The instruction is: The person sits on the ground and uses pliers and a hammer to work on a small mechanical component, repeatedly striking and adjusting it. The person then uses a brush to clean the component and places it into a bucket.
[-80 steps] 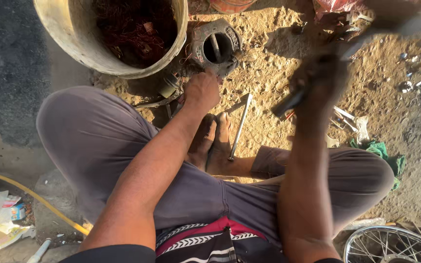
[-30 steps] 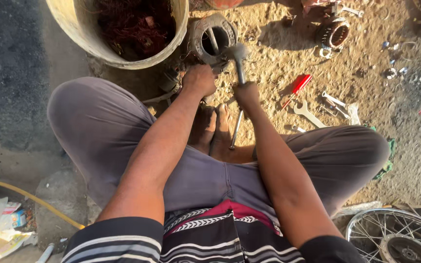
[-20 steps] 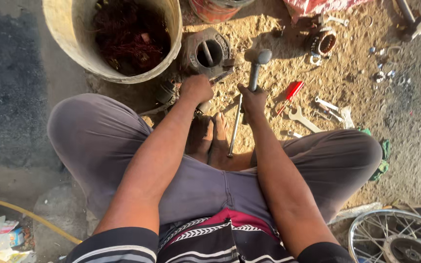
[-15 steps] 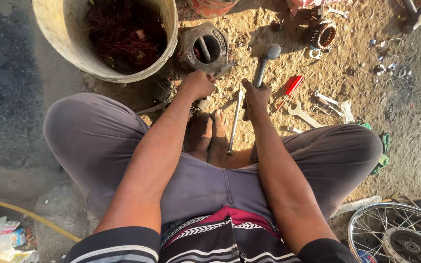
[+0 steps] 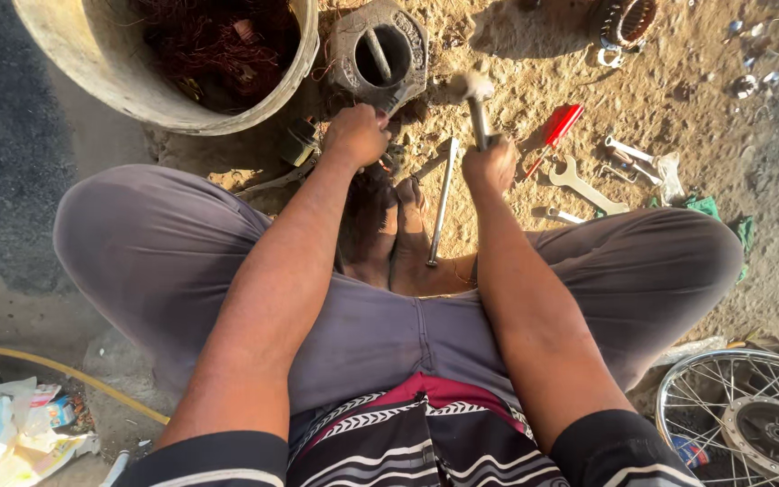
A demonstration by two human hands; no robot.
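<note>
Head view: steel-headed hammer (image 5: pixel 472 99) upright in right hand (image 5: pixel 489 167).

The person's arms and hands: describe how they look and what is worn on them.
Both arms are bare from short sleeves down. The left sleeve is black with thin white stripes at its hem; the right sleeve is plain black. The left hand and right hand wear no gloves, and no rings, watch or bands show.

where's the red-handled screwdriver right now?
Head view, upper right of centre: the red-handled screwdriver lies on the sandy ground just right of the right hand holding the hammer, left of the open-end wrench.
</note>
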